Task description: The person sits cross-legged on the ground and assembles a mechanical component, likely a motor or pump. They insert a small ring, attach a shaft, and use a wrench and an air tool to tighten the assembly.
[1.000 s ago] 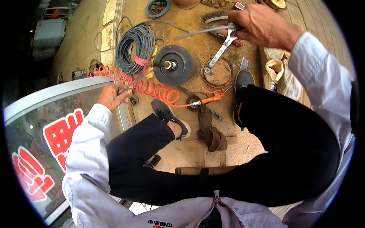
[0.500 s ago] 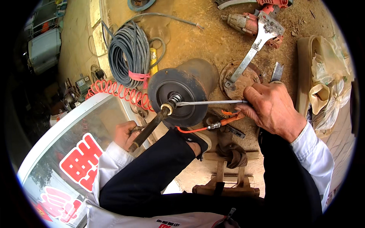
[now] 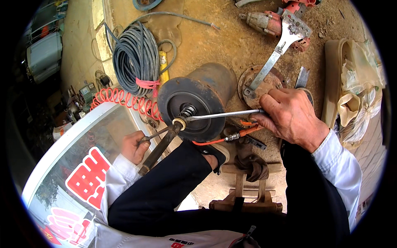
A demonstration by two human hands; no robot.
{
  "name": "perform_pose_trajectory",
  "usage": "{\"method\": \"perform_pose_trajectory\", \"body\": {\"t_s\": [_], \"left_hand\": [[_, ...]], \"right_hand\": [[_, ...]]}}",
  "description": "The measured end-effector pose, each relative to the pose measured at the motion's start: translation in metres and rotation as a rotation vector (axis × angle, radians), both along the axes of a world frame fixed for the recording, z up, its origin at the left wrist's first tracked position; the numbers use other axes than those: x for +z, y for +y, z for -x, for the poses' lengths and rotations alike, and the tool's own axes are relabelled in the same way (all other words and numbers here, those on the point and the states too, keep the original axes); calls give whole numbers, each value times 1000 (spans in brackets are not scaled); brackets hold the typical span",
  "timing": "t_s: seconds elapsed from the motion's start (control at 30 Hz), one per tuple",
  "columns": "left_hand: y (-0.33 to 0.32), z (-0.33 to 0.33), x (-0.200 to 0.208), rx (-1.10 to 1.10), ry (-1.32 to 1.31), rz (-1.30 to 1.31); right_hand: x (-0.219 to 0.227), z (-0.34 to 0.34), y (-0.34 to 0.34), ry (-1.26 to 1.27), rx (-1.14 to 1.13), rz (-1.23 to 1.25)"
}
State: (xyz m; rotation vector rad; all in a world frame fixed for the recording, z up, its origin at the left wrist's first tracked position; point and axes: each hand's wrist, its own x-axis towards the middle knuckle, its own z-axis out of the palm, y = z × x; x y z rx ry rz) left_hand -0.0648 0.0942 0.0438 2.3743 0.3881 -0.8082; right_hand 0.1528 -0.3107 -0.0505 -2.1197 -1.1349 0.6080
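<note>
A dark metal cylinder (image 3: 213, 80) lies on its side, its round flanged end (image 3: 173, 97) turned toward me. Out of its centre runs a long shaft (image 3: 159, 151), with a coil spring (image 3: 188, 110) and a brass-coloured collar (image 3: 179, 122) around it. My right hand (image 3: 292, 118) is closed around a long screwdriver (image 3: 225, 114), whose handle is mostly hidden; its tip meets the shaft beside the collar. From the other side, my left hand (image 3: 135, 146) grips a thin dark metal rod (image 3: 159, 133) that reaches the collar. The shaft's lower end rests close above my left leg.
Behind lie a coiled grey cable (image 3: 138, 60) and a red power drill (image 3: 269, 24). An orange air hose (image 3: 209, 143) runs below the cylinder. A glazed white-framed panel (image 3: 68, 153) stands at left, a tan container with plastic bags (image 3: 333, 78) at right. A small wooden stool (image 3: 248, 205) is near me.
The left hand's rod now extends up to the collar. The screwdriver's tip has shifted slightly down and left, to beside the collar. The cylinder's flanged end has moved a little left.
</note>
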Motion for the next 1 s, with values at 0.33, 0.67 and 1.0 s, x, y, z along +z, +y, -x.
{"method": "perform_pose_trajectory", "body": {"t_s": [0.33,0.67,1.0], "left_hand": [[-4,1,1,28,-4,-21],[-13,-6,10,74,33,-80],[-13,-21,18,99,-15,-17]], "right_hand": [[2,1,-2,-58,-13,3],[24,4,-1,-149,-48,47],[16,7,-1,-145,-12,49]]}}
